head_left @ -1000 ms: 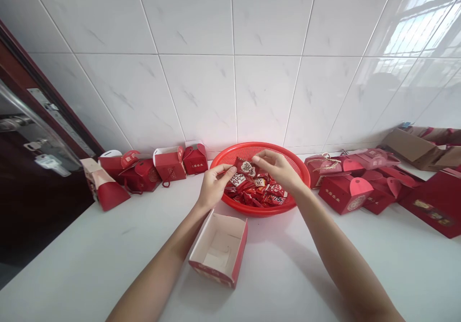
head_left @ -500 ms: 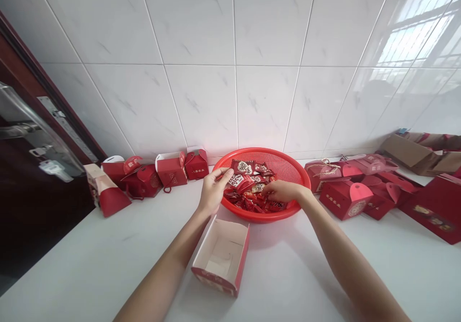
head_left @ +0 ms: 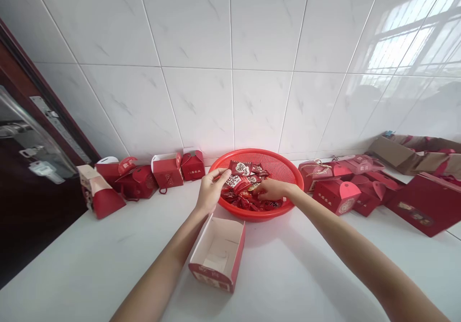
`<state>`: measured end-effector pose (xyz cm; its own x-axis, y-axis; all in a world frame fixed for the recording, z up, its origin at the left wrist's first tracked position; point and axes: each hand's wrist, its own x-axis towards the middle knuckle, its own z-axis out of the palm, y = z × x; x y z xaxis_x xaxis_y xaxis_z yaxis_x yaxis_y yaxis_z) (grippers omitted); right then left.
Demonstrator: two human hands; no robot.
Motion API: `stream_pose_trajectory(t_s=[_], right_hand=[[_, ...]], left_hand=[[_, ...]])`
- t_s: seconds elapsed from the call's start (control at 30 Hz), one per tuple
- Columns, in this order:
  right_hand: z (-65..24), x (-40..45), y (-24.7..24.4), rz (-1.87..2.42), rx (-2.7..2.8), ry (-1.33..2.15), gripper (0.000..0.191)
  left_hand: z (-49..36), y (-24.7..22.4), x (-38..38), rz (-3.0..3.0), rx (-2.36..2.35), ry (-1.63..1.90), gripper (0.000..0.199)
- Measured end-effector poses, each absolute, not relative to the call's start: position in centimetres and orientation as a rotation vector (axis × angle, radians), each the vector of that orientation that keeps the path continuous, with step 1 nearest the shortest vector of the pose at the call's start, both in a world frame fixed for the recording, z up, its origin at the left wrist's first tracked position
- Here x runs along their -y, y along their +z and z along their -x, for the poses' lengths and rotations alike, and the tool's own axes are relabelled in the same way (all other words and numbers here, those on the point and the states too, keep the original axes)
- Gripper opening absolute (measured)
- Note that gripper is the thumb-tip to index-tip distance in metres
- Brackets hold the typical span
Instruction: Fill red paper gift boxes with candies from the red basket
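A round red plastic basket [head_left: 284, 168] holds many red-wrapped candies [head_left: 240, 168]. My left hand [head_left: 212, 187] is at its left rim, with thumb and fingers pinching the edge of red candy packets that have white and dark lettering. Inside the basket, my right hand [head_left: 272, 189] reaches among the candies, fingers curled down; what its fingertips hold, if anything, is hidden. Nearer to me stands an open red box [head_left: 218, 250] with a pale inside, beside my left forearm; nothing shows in it.
Several red gift boxes [head_left: 167, 170] stand by the wall on the left. More red boxes [head_left: 336, 196] are grouped at the right, with a brown carton [head_left: 396, 154] behind. A dark door [head_left: 32, 207] with keys is at the far left.
My right hand has shifted slightly left among the candies, and its forearm lies at a flatter slant. My left hand keeps its pinch. The whole view has turned a little.
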<state>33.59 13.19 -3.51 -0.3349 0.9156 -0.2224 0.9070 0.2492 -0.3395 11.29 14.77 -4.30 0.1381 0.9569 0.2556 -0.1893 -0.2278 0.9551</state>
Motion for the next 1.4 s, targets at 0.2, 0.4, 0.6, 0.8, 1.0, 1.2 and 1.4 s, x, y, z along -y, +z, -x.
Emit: stream_pose_trajectory(t_s=[0.2, 0.4, 0.6, 0.8, 1.0, 1.2, 1.4], right_hand=[[-33.9, -13.4, -3.2, 1.765, 2.123, 0.495, 0.024], [-34.6, -13.1, -3.8, 1.599, 1.696, 0.549, 0.020], [-34.7, -12.1, -1.8, 1.206, 1.382, 0.784, 0.044], [-32.1, -11.0, 0.0, 0.897, 1.168, 1.062, 0.035], [-30.2, -10.8, -0.6, 0.948, 1.213, 1.214, 0.038], [-29.0, -9.4, 0.1, 0.945, 1.333, 1.240, 0.039], [-27.5, -7.1, 1.6, 0.887, 1.416, 1.132, 0.037]], left_hand=[[-11.4, -4.1, -14.7, -1.299, -0.821, 1.334, 0.049], [-11.4, -4.1, -14.7, -1.303, -0.816, 1.333, 0.048], [-11.4, -4.2, -14.8, -1.347, -0.822, 1.330, 0.046], [-11.3, -3.7, -14.3, -1.443, -0.832, 1.322, 0.044], [-11.2, -3.5, -14.0, -1.513, -0.863, 1.335, 0.040], [-10.7, -2.3, -12.9, -1.726, -0.892, 1.474, 0.026], [-9.3, 0.4, -10.9, -1.965, -0.901, 1.500, 0.020]])
